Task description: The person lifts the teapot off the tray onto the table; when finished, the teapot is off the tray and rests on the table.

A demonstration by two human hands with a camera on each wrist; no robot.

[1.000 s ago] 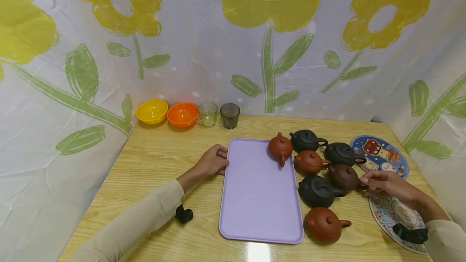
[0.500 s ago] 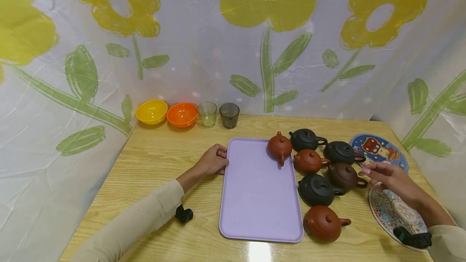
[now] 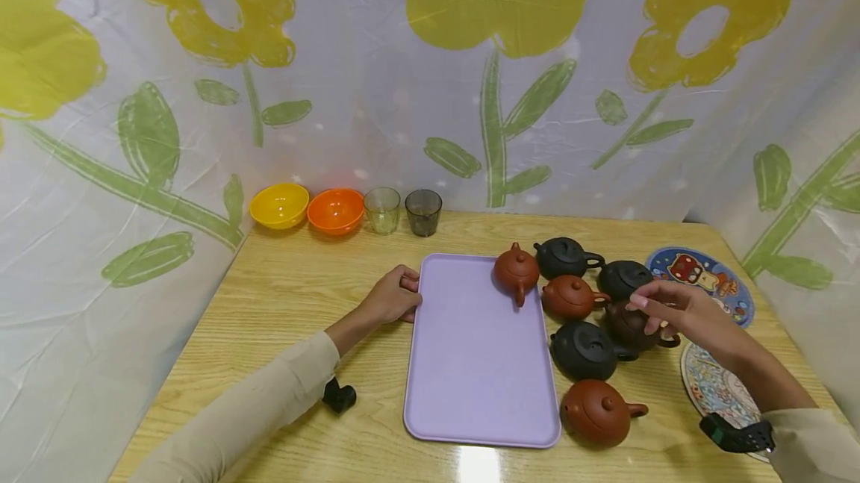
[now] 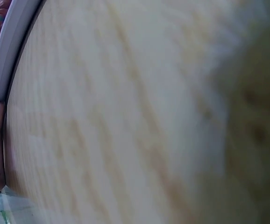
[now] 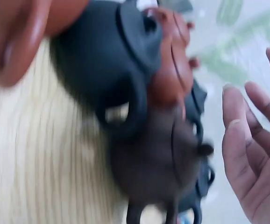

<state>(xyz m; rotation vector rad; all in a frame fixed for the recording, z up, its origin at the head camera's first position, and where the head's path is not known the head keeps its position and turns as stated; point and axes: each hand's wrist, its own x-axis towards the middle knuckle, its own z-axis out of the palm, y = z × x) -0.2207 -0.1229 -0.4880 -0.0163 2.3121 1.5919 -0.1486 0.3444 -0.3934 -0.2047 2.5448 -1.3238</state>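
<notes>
At the left rim of a lilac tray point(image 3: 480, 371), my left hand point(image 3: 392, 296) grips the edge between thumb and fingers. My right hand point(image 3: 685, 319) hovers over a dark brown teapot point(image 3: 621, 330), its fingers loosely bent and holding nothing. In the right wrist view the hand point(image 5: 259, 158) is apart from the dark brown teapot point(image 5: 146, 161). One reddish clay teapot point(image 3: 516, 272) sits at the tray's back right corner. Beside the tray stand a black teapot point(image 3: 581, 352), another reddish teapot point(image 3: 567, 298) and a larger reddish one point(image 3: 594, 416) in front.
Two more black teapots point(image 3: 561, 257) stand at the back right. Round patterned mats point(image 3: 722, 274) lie at the right side. Along the back edge are a yellow bowl point(image 3: 280, 207), an orange bowl point(image 3: 336, 212), a greenish glass point(image 3: 383, 212) and a grey glass point(image 3: 424, 214).
My right hand has come off the dark brown teapot's handle, drawn back slightly, then moved left over that teapot. The left hand and the tray have stayed put.
</notes>
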